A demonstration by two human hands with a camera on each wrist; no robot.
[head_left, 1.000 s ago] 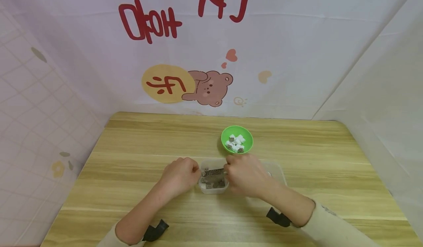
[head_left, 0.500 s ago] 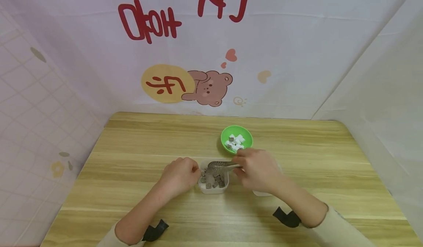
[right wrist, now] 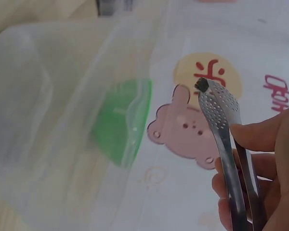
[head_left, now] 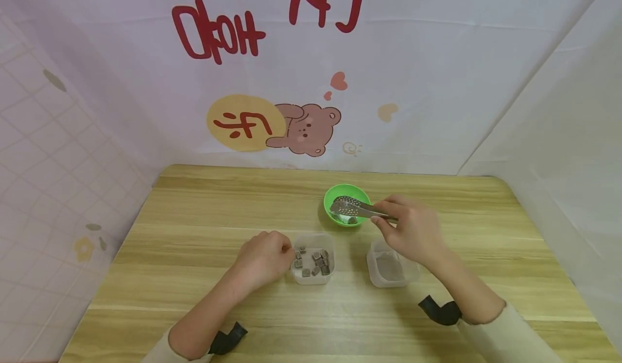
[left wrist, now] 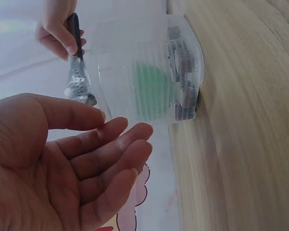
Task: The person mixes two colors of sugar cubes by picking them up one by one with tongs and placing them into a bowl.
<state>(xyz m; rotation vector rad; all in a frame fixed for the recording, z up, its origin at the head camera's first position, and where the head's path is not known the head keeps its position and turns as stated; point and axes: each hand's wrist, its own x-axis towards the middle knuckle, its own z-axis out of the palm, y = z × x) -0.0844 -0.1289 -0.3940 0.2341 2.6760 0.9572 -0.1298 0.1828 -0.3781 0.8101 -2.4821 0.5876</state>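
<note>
Right of centre, perforated silver metal tongs (head_left: pixel 353 208) are gripped by the right hand (head_left: pixel 413 229); below centre, the left hand (head_left: pixel 265 257) is held, fingers loosely curled.

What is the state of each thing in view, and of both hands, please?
Tongs: pinched on a dark cube, above the green bowl.
Green bowl: upright, white and dark pieces inside.
Left container: uncovered, dark cubes inside.
Right container: uncovered, contents unclear.
Left hand: fingers relaxed, holding nothing.
Right hand: gripping the tongs.
</note>
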